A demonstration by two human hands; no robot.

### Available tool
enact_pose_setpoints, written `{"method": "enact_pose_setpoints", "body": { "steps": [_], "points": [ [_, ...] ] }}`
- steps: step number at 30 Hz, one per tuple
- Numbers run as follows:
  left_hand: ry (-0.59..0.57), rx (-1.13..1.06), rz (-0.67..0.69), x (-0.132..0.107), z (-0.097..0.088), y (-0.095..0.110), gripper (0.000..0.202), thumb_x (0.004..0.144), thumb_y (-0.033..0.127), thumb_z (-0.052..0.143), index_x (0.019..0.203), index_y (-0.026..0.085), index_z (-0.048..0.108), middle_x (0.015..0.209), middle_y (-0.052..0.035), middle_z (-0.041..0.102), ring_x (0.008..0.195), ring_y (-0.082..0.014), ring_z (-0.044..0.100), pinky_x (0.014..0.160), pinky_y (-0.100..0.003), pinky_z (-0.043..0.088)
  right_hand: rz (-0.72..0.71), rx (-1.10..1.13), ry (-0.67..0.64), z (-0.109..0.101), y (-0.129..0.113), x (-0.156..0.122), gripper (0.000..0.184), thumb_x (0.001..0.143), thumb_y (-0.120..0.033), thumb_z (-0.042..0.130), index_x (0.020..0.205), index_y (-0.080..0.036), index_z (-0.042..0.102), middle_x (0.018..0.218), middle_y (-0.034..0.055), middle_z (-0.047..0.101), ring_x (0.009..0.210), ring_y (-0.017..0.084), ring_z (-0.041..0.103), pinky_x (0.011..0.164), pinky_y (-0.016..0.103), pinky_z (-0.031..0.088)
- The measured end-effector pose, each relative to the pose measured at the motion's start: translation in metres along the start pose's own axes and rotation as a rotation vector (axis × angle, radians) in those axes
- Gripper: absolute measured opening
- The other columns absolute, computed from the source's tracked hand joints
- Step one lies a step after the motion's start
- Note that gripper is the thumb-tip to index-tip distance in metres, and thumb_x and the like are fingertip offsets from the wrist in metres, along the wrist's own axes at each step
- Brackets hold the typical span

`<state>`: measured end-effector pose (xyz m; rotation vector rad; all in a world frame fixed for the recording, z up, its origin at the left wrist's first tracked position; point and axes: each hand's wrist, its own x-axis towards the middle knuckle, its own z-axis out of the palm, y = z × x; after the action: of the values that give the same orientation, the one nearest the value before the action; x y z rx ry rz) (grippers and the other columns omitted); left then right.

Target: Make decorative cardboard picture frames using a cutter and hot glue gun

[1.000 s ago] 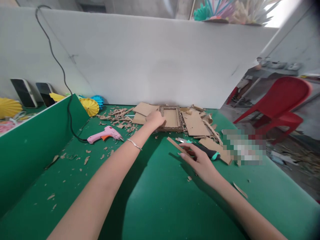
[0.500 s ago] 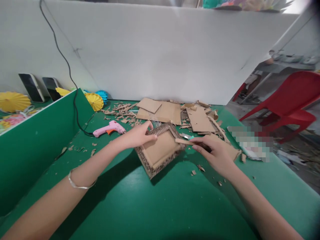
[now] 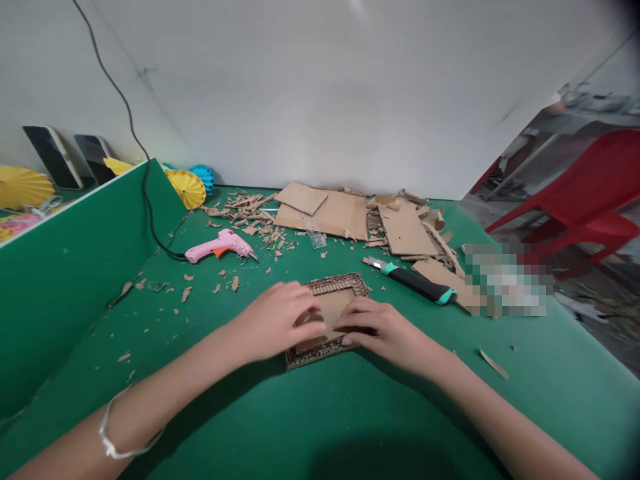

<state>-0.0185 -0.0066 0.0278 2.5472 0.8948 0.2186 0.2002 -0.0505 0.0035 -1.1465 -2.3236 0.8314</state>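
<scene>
A small cardboard frame with a patterned border lies flat on the green table in front of me. My left hand curls over its left side, fingers bent onto the inner panel. From the right, my right hand presses its closed fingers onto the frame's near right part. Both hands touch the frame and cover most of its near half. Whether a thin cardboard strip sits under my right fingers is hidden.
A utility knife with a black and teal handle lies just right of the frame. A pink glue gun on a black cord rests at the left. Cardboard sheets and scraps crowd the back. A green divider stands left, a red chair right.
The left hand pulled the frame from the cardboard pile toward me and laid it flat. The right hand picked up a cardboard strip and came onto the frame. The knife now lies uncovered.
</scene>
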Motion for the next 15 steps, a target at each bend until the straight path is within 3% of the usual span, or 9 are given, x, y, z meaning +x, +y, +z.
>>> {"method": "enact_pose_setpoints", "body": {
  "steps": [3,7,10,15],
  "points": [
    [-0.036,0.019,0.035,-0.014,0.012,0.007,0.02,0.086,0.034,0.05,0.093,0.02,0.062,0.089,-0.0029,0.062,0.089,-0.0189,0.052,0.079,-0.032,0.037,0.035,0.008,0.061,-0.012,0.004,-0.005,0.02,0.086,-0.026,0.051,0.099,-0.022,0.066,0.094,0.0056,0.065,0.091,0.018,0.056,0.08,0.032,0.046],
    [-0.031,0.012,0.034,-0.018,0.023,0.002,0.018,0.087,0.03,0.049,0.092,0.02,0.062,0.087,-0.0023,0.063,0.088,-0.0182,0.052,0.08,-0.033,0.035,0.202,-0.092,0.143,-0.03,0.013,-0.016,0.023,0.087,-0.032,0.047,0.091,-0.025,0.068,0.1,0.0066,0.059,0.097,0.021,0.054,0.082,0.037,0.046],
    [-0.023,-0.011,0.04,-0.017,0.024,-0.002,0.017,0.087,0.03,0.05,0.092,0.02,0.062,0.088,-0.002,0.062,0.087,-0.0178,0.052,0.078,-0.032,0.035,0.252,-0.128,0.075,-0.034,0.02,-0.02,0.024,0.085,-0.036,0.047,0.088,-0.028,0.069,0.104,0.0058,0.055,0.1,0.022,0.052,0.085,0.04,0.044],
    [-0.015,-0.033,0.049,-0.018,0.024,-0.004,0.016,0.086,0.029,0.05,0.093,0.02,0.061,0.089,-0.0018,0.062,0.088,-0.0182,0.051,0.08,-0.033,0.035,0.314,-0.062,-0.028,-0.031,0.02,-0.018,0.026,0.085,-0.04,0.045,0.087,-0.028,0.069,0.108,0.0062,0.048,0.096,0.021,0.052,0.075,0.036,0.047]
  ]
}}
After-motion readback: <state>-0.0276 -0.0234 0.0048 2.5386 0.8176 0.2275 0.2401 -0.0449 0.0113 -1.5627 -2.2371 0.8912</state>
